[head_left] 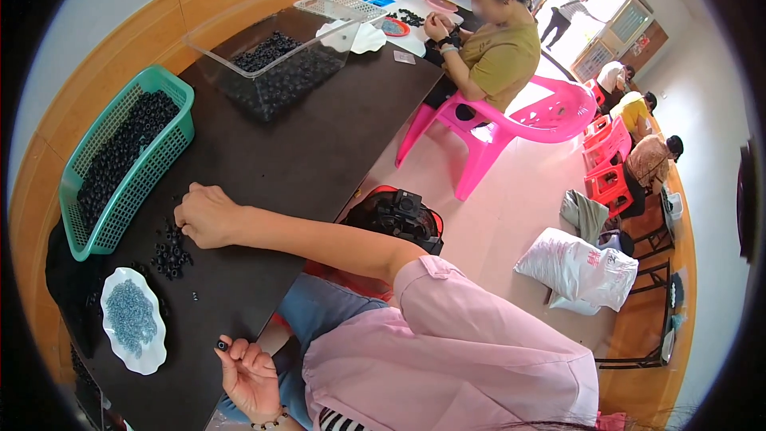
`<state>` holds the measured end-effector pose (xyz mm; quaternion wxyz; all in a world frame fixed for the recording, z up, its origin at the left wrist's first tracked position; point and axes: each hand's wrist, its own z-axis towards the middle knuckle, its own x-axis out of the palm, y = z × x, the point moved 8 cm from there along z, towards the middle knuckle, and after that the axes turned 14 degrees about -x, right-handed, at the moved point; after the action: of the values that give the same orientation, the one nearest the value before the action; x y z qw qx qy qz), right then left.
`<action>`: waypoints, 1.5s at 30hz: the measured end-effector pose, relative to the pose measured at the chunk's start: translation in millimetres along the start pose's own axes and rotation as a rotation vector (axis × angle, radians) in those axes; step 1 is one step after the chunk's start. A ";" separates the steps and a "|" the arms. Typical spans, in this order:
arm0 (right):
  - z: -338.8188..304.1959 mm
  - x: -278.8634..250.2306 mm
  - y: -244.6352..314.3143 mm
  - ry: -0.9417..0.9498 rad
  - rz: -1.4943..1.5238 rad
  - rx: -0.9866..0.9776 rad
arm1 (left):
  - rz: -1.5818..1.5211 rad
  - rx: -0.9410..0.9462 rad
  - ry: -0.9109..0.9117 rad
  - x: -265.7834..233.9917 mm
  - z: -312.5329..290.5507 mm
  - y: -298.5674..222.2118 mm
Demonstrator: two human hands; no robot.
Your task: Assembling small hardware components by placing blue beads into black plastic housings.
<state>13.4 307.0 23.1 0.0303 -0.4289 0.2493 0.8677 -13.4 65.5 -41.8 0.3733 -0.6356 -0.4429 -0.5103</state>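
Black ring [222,345] pinched in left hand [249,375]; axis seemingly toward table.

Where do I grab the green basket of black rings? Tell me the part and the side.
Take the green basket by its top rim at the two short ends, one of your hands on each, from above. It is long and filled with black rings, so a one-sided lift would likely tip it. Your left hand pinches a single ring; set that down first.
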 end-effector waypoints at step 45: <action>-40.1 -37.3 152.5 0.139 1.487 0.042 | 0.088 0.268 -0.297 12.9 -32.1 -10.2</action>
<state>25.5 161.3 93.1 -0.5722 -0.2005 0.4917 0.6250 -32.2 41.4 -22.5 0.4072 -0.6673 -0.5286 -0.3309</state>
